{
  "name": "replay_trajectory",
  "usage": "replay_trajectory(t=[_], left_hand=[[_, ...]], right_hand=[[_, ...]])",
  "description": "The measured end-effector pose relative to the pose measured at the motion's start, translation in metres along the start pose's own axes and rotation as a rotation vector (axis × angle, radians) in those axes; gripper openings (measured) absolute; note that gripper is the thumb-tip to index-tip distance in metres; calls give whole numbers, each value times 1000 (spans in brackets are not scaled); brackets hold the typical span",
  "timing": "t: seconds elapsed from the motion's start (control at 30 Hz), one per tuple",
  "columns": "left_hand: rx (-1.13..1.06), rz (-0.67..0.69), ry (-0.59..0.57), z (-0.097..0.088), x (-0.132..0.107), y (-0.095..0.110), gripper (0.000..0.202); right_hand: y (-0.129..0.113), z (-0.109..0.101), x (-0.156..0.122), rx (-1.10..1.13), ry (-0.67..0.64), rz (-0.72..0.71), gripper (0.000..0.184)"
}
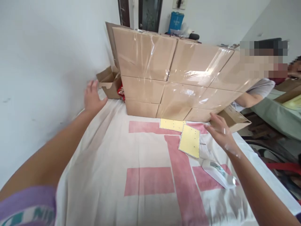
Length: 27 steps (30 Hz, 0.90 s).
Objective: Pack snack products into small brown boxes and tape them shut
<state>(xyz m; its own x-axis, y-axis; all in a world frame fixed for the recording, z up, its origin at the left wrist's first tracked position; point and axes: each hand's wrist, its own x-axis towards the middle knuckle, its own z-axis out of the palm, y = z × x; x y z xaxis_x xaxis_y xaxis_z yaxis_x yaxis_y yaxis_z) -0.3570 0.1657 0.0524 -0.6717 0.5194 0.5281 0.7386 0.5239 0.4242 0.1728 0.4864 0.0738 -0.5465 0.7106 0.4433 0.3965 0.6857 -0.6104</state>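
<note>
A large tan cardboard panel [145, 62], covered in clear tape and seamed into several rectangles, stands across the far part of the table. At its left is a small open cardboard box [109, 83]; my left hand [92, 99] is beside it, fingers spread, and I cannot tell whether it touches the box. My right hand [221, 131] has its fingers extended at the panel's lower right corner, where contact is unclear. Two yellow cards [190, 141] lie on the cloth below the panel. Near my right wrist lies a white device with a dark display [219, 174].
A white cloth [103, 175] with pink blocks covers the table. Behind my right hand sits another open cardboard box [235, 117]. Something red [121, 92] shows beside the left box. A person's arm [248, 99] is behind the panel at right. The wall [42, 62] borders the left side.
</note>
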Motion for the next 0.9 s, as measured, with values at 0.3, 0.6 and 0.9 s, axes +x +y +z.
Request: replay_trajectory(t=[0.3, 0.6, 0.9], left_hand=[[-36, -194, -294, 64, 108, -7, 87], [28, -283, -308, 113, 120, 27, 46], [16, -70, -271, -38, -20, -6, 15]], right_hand=[[-101, 92, -109, 277, -417, -124, 57], [-135, 187, -133, 392, -567, -110, 57], [-154, 150, -114, 361, -517, -210, 46]])
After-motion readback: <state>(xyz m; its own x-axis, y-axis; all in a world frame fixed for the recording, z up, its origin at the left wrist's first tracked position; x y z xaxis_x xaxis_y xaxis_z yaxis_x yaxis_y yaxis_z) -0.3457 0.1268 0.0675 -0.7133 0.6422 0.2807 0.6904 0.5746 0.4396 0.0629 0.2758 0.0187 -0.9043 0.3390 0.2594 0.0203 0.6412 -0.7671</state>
